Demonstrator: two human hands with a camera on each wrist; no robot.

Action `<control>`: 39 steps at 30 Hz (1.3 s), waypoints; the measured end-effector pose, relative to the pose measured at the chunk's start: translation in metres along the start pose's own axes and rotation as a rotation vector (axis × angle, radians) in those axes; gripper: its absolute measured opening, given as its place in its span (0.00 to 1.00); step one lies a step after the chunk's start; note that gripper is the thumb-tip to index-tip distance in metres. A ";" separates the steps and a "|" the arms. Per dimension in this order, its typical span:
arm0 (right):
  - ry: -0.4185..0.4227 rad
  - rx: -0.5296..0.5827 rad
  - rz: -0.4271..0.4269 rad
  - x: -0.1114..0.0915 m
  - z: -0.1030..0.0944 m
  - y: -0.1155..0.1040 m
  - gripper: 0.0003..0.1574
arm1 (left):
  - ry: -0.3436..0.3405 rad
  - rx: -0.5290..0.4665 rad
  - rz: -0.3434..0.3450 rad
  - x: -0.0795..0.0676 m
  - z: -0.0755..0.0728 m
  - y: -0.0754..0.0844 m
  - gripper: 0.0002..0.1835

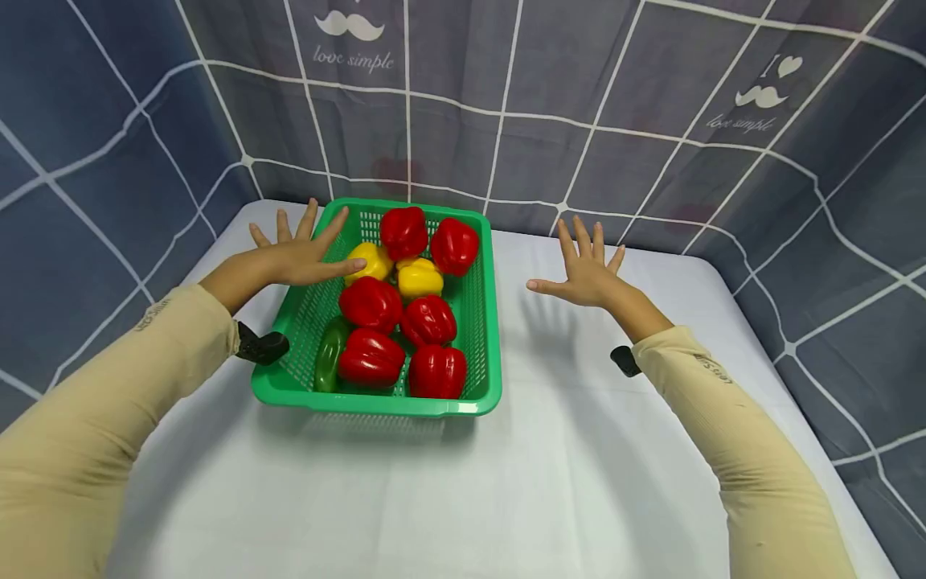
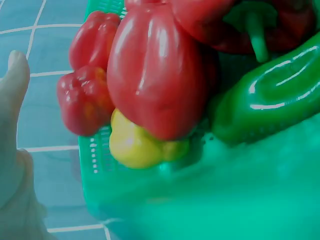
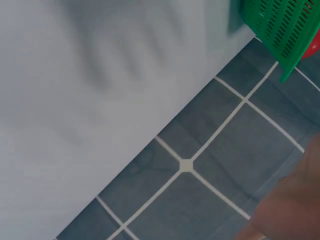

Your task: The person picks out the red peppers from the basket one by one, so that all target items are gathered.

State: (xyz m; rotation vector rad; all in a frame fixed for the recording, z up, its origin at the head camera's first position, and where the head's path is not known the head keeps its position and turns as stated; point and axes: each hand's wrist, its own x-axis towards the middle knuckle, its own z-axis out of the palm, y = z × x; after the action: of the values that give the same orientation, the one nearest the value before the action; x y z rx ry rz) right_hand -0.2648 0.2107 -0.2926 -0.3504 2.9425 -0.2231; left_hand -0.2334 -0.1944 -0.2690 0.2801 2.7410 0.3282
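My left hand (image 1: 292, 256) is spread wide over the left side of a green plastic basket (image 1: 483, 322), its thumb overlapping a yellow bell pepper (image 1: 372, 261) in the head view. Inside the basket lie several red bell peppers (image 1: 370, 303), a second yellow bell pepper (image 1: 419, 279) and a long green pepper (image 1: 330, 354). The left wrist view shows a large red bell pepper (image 2: 155, 75) beside the green pepper (image 2: 270, 92). To the right of the basket, my right hand (image 1: 589, 277) is held above the white table with fingers spread, holding nothing.
A white cloth-covered table (image 1: 564, 482) carries the basket left of centre. Dark grey-blue curtains (image 1: 463, 121) with white grid lines stand behind it and on both sides. Black wrist devices (image 1: 262, 346) sit at both cuffs.
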 end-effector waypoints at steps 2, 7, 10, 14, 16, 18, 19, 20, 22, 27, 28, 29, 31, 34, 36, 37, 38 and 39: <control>0.002 0.011 -0.011 0.005 0.002 -0.004 0.71 | -0.025 -0.017 -0.008 -0.002 -0.001 -0.005 0.51; 0.011 0.030 -0.045 0.019 0.007 -0.015 0.70 | -0.073 -0.052 -0.019 -0.008 -0.002 -0.022 0.50; 0.001 0.043 -0.068 0.027 0.010 -0.023 0.70 | -0.094 -0.116 0.021 -0.012 0.003 -0.034 0.49; -0.005 0.057 -0.111 0.038 0.014 -0.036 0.70 | -0.118 -0.267 0.120 -0.014 0.017 -0.050 0.46; -0.007 0.067 -0.132 0.043 0.016 -0.043 0.70 | -0.128 -0.341 0.151 -0.015 0.023 -0.056 0.45; -0.010 0.074 -0.148 0.049 0.018 -0.049 0.70 | -0.130 -0.401 0.171 -0.016 0.030 -0.060 0.44; -0.009 0.077 -0.155 0.051 0.019 -0.052 0.70 | -0.128 -0.426 0.177 -0.017 0.032 -0.062 0.43; -0.008 0.085 -0.162 0.054 0.021 -0.056 0.70 | -0.124 -0.450 0.183 -0.017 0.035 -0.063 0.43; -0.005 0.098 -0.174 0.059 0.023 -0.062 0.70 | -0.105 -0.504 0.202 -0.017 0.040 -0.066 0.41; -0.012 0.120 -0.200 0.069 0.030 -0.075 0.72 | -0.037 -0.649 0.250 -0.016 0.056 -0.071 0.39; -0.014 0.122 -0.204 0.071 0.032 -0.077 0.72 | -0.024 -0.674 0.259 -0.016 0.059 -0.071 0.38; -0.017 0.127 -0.209 0.072 0.032 -0.079 0.73 | -0.013 -0.698 0.263 -0.016 0.062 -0.071 0.38; -0.014 0.133 -0.221 0.075 0.034 -0.083 0.74 | 0.009 -0.736 0.268 -0.016 0.066 -0.070 0.39; 0.001 0.146 -0.240 0.078 0.034 -0.088 0.77 | 0.042 -0.771 0.251 -0.015 0.069 -0.068 0.41; 0.006 0.161 -0.243 0.079 0.034 -0.089 0.78 | 0.058 -0.791 0.245 -0.014 0.069 -0.067 0.43; 0.006 0.170 -0.239 0.080 0.035 -0.089 0.79 | 0.062 -0.801 0.244 -0.013 0.069 -0.066 0.43; 0.002 0.182 -0.233 0.080 0.035 -0.089 0.79 | 0.065 -0.816 0.247 -0.012 0.069 -0.066 0.44; -0.003 0.197 -0.228 0.080 0.036 -0.088 0.79 | 0.066 -0.827 0.251 -0.011 0.070 -0.065 0.44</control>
State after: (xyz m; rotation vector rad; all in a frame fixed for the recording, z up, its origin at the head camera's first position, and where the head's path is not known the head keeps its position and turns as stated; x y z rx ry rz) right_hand -0.3155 0.1019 -0.3249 -0.6547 2.8415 -0.5363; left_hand -0.2072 -0.2454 -0.3456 0.3753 2.3673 1.4856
